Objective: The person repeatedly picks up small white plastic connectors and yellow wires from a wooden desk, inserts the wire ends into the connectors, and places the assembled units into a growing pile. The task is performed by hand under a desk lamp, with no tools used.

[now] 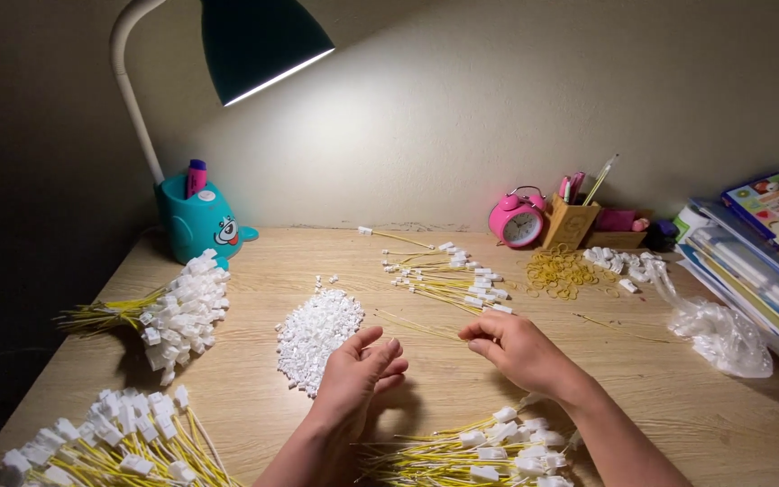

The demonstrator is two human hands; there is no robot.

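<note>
My left hand point(353, 374) hovers over the wooden desk point(642, 388), fingers curled and apart, beside a heap of small white plastic connectors point(317, 332). I cannot see anything in its palm. My right hand point(517, 347) reaches toward a thin yellow wire point(412, 325) lying on the desk, its fingertips pinched at the wire's end. A bundle of yellow wires with white connectors point(489, 451) lies under my forearms. More loose finished wires point(448, 275) are spread farther back.
Two bundles of wired connectors lie at left point(182, 311) and bottom left point(119, 446). A teal desk lamp point(198, 221) stands at back left. A pink alarm clock point(517, 219), pen holder point(572, 221), yellow rubber bands point(559, 271), plastic bag point(719, 334) and stacked books point(759, 261) are on the right.
</note>
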